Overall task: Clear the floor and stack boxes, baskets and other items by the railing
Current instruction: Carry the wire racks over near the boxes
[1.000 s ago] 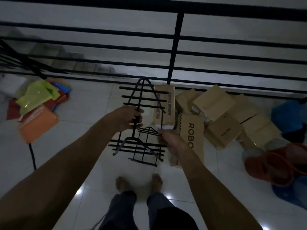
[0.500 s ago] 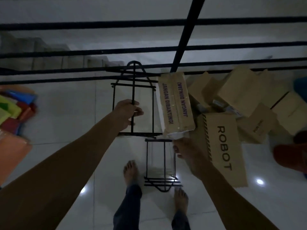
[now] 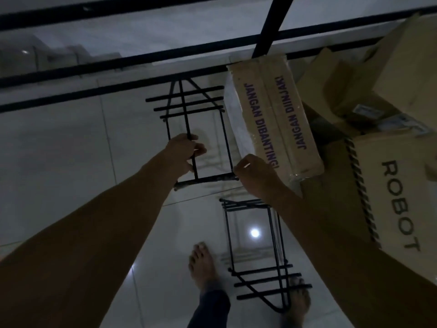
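Observation:
I hold a black wire rack out over the white tiled floor, close to the black railing. My left hand grips its middle bar. My right hand pinches the right end of its lower crossbar. A second black wire rack sits below, near my bare feet; whether it is joined to the first I cannot tell. A long cardboard box printed "JANGAN DIBANTING" leans just right of the held rack, with a box marked "ROBOT" beside it.
More cardboard boxes are piled against the railing at the upper right. My bare feet stand on the glossy tiles under the lower rack. A staircase shows beyond the railing at the upper left.
I have stepped closer to the railing and my view has tilted down. Both hands have carried the rack forward toward the rail, and the coloured items at the left have left the view.

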A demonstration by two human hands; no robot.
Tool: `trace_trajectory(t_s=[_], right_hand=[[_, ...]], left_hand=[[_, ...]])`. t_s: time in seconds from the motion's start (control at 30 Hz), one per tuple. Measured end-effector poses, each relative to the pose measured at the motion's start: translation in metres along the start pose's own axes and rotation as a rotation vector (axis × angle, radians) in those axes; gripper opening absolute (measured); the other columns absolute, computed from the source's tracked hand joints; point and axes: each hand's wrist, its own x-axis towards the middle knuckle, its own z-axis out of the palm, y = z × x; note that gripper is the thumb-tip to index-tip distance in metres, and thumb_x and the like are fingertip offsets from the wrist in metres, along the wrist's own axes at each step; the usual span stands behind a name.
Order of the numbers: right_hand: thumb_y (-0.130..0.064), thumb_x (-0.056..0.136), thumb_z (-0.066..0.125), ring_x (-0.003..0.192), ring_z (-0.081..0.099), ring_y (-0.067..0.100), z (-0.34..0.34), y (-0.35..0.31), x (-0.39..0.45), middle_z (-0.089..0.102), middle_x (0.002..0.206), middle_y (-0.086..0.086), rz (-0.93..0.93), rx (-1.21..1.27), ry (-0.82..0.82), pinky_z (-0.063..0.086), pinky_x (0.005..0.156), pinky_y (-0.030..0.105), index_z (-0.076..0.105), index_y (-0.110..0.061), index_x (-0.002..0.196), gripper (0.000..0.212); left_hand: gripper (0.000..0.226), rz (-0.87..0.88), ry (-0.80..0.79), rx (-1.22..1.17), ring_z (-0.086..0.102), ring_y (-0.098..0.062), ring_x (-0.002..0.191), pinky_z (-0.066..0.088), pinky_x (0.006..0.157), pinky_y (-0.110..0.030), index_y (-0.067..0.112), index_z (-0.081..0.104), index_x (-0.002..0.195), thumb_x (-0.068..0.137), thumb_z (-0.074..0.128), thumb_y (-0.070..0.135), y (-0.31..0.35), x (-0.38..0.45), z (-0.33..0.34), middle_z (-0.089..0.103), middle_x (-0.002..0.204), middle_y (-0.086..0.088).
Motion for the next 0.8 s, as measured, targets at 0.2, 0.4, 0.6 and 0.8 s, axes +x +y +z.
trace_trajectory(t_s=[0.2, 0.4, 0.6, 0.8], right_hand=[[-0.026, 0.100, 0.052, 0.087, 0.061, 0.017, 0.006, 0.034, 0.006, 0.063, 0.099, 0.002, 0.039, -0.113, -0.030, 0.047, 0.068, 0.027, 0.060, -0.015, 0.109, 0.017], [-0.030, 0.098, 0.053, 0.088, 0.060, 0.019, 0.001, 0.049, 0.001, 0.065, 0.096, 0.000, 0.070, -0.096, 0.009, 0.046, 0.075, 0.032, 0.062, -0.018, 0.105, 0.017], [-0.031, 0.096, 0.054, 0.088, 0.060, 0.015, -0.021, 0.038, -0.035, 0.062, 0.106, 0.002, 0.026, -0.042, 0.039, 0.051, 0.069, 0.027, 0.057, -0.024, 0.102, 0.009], [-0.032, 0.101, 0.051, 0.108, 0.059, 0.027, -0.064, 0.034, -0.107, 0.061, 0.121, 0.010, -0.088, -0.258, 0.031, 0.051, 0.090, 0.036, 0.055, -0.013, 0.124, 0.030]], left_hand=[[0.024, -0.035, -0.048, 0.021, 0.067, -0.020, 0.095, 0.047, 0.083, -0.043, 0.013, 0.061, 0.121, 0.105, 0.044, 0.007, -0.031, 0.034, 0.010, 0.068, 0.110, -0.010], [0.049, 0.074, -0.016, 0.334, 0.062, -0.032, 0.116, 0.051, 0.089, -0.037, 0.007, 0.041, 0.147, 0.101, 0.055, 0.014, -0.039, 0.036, 0.013, 0.056, 0.139, -0.018], [0.063, 0.349, -0.015, 0.994, 0.032, -0.027, 0.145, 0.025, 0.116, -0.029, 0.006, 0.023, 0.156, 0.105, 0.044, 0.036, -0.050, -0.033, 0.023, 0.030, 0.160, -0.014], [0.050, 0.557, -0.152, 1.154, 0.045, -0.027, 0.136, 0.030, 0.111, -0.025, 0.012, 0.044, 0.148, 0.103, 0.050, 0.031, -0.065, -0.129, 0.030, 0.048, 0.149, -0.013]])
